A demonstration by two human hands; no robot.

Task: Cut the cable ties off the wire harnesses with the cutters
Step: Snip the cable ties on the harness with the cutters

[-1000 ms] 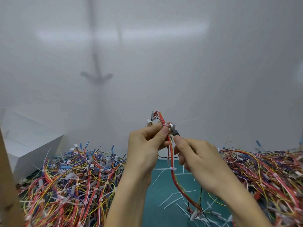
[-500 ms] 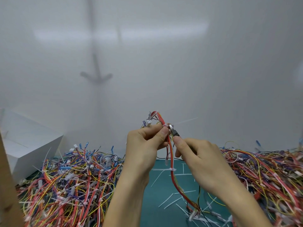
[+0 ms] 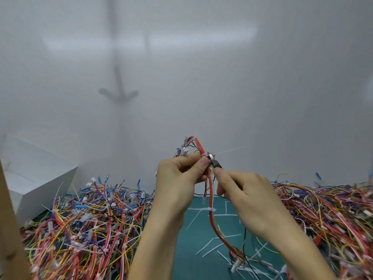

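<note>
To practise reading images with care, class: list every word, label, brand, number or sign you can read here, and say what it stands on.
No text can be read anywhere.
The white box, cutters, wire harness and green mat show no legible marking.

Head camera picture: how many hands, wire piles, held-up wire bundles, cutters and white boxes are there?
Bare hands: 2, left hand and right hand
Heaps of multicoloured wire harnesses: 2, left heap and right heap
Red wire harness held up: 1
Small metal cutters: 1
White rectangular box: 1
Total: 7
</note>
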